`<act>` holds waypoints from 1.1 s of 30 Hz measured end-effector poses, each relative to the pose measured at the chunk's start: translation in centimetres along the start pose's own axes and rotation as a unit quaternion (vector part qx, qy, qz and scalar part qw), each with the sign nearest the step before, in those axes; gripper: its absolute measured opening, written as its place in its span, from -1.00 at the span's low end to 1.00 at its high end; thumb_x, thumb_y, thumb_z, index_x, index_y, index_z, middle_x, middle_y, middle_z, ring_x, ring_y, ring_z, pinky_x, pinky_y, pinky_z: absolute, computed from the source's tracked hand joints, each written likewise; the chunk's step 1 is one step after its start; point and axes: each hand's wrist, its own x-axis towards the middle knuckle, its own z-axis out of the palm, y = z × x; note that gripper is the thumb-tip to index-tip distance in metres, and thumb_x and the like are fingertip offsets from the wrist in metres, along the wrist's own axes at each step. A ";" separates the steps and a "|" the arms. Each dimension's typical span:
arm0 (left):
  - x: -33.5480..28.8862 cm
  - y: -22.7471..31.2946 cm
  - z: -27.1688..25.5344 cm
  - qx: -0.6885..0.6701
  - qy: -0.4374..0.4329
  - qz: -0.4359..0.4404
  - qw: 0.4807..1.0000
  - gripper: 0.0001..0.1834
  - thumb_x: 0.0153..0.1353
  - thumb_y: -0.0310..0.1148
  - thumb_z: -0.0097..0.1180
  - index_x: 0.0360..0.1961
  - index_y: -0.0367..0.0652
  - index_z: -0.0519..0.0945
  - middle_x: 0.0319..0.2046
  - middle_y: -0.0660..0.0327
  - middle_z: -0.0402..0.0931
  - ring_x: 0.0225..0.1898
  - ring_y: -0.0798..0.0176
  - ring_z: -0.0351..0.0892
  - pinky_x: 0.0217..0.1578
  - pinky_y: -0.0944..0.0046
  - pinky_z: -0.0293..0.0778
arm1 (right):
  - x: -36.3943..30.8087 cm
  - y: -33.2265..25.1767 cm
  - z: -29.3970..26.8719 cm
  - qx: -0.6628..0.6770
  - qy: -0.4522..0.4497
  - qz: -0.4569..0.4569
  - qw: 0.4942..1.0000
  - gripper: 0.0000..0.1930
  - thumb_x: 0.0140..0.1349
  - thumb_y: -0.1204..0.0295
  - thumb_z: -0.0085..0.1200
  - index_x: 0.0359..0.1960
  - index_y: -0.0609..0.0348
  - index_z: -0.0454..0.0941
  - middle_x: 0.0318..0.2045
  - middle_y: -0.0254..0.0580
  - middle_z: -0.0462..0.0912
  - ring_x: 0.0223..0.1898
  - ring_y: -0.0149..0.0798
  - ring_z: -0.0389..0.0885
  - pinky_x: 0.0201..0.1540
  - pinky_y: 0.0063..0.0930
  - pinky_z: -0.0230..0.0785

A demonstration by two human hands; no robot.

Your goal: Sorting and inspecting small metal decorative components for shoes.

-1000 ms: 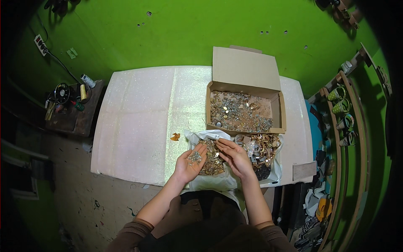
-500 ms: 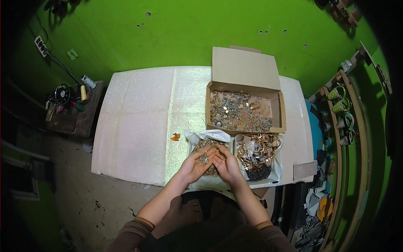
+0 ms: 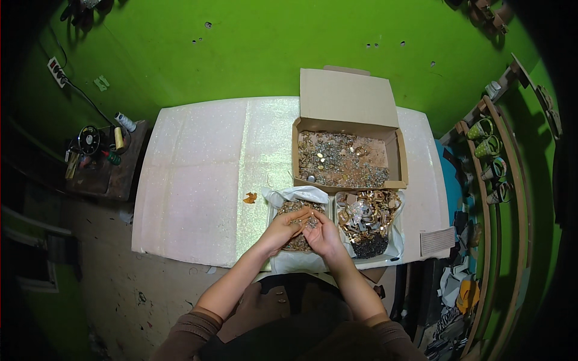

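Cupped over a heap of small metal pieces [image 3: 296, 243], my right hand [image 3: 326, 238] holds a little cluster of shiny pieces [image 3: 311, 222] in its palm and fingers. My left hand [image 3: 280, 233] has turned partly over, its curled fingertips meeting the right hand at that cluster; what it grips is hidden. White plastic [image 3: 295, 263] lines the container under the heap. To the right, a second plastic-lined tray [image 3: 395, 243] carries gold and silver-coloured hardware [image 3: 361, 213], with black pieces [image 3: 368, 246] at its near end.
Behind the trays stands an open cardboard box [image 3: 349, 99] with scattered small metal bits [image 3: 340, 159]. An orange-brown scrap [image 3: 250, 197] lies on the shiny white tabletop [image 3: 198, 180]. A grey ridged piece [image 3: 437, 241] rests at the right edge. A wooden rack [image 3: 506, 240] stands at right.
The small pieces lay in my open left palm; now they show in my right hand. My left hand has rolled over toward the right one, and its fingers have curled in.
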 end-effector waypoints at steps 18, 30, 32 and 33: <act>-0.6 0.3 -1.7 -0.181 0.102 0.003 0.978 -0.58 0.31 -0.55 -0.23 0.18 -0.45 0.27 0.15 0.02 0.34 0.16 0.28 0.35 0.13 0.42 0.37 | -3.6 -2.1 4.5 -0.253 -0.010 -0.116 0.960 -0.64 0.32 0.60 -0.26 0.14 0.49 0.28 0.12 0.10 0.40 0.06 -0.23 0.47 0.13 -0.49 0.39; -0.6 -0.5 -1.6 -0.187 0.100 -0.020 0.977 -0.60 0.34 -0.56 -0.25 0.19 -0.42 0.24 0.12 -0.04 0.33 0.10 0.26 0.41 0.07 0.44 0.44 | -3.7 -2.8 2.8 -0.532 -0.075 -0.080 0.840 -0.66 0.27 0.58 -0.16 0.08 0.40 0.41 -0.02 -0.01 0.54 0.00 -0.28 0.52 0.01 -0.58 0.35; -0.9 -0.4 -1.8 -0.162 0.105 -0.041 0.980 -0.60 0.35 -0.54 -0.25 0.20 -0.40 0.25 0.12 -0.02 0.34 0.09 0.29 0.42 0.05 0.45 0.46 | -4.2 -3.5 3.4 -0.617 -0.089 -0.072 0.779 -0.67 0.28 0.50 -0.13 0.06 0.32 0.46 -0.10 -0.10 0.60 -0.12 -0.32 0.54 -0.04 -0.55 0.34; -1.0 -0.5 -2.1 -0.141 0.091 -0.050 0.985 -0.60 0.36 -0.50 -0.24 0.21 -0.36 0.25 0.13 0.02 0.34 0.09 0.32 0.41 0.04 0.44 0.45 | -4.4 -3.6 3.9 -0.665 -0.104 -0.117 0.730 -0.66 0.28 0.49 -0.13 0.06 0.30 0.46 -0.09 -0.11 0.60 -0.13 -0.33 0.54 -0.03 -0.55 0.33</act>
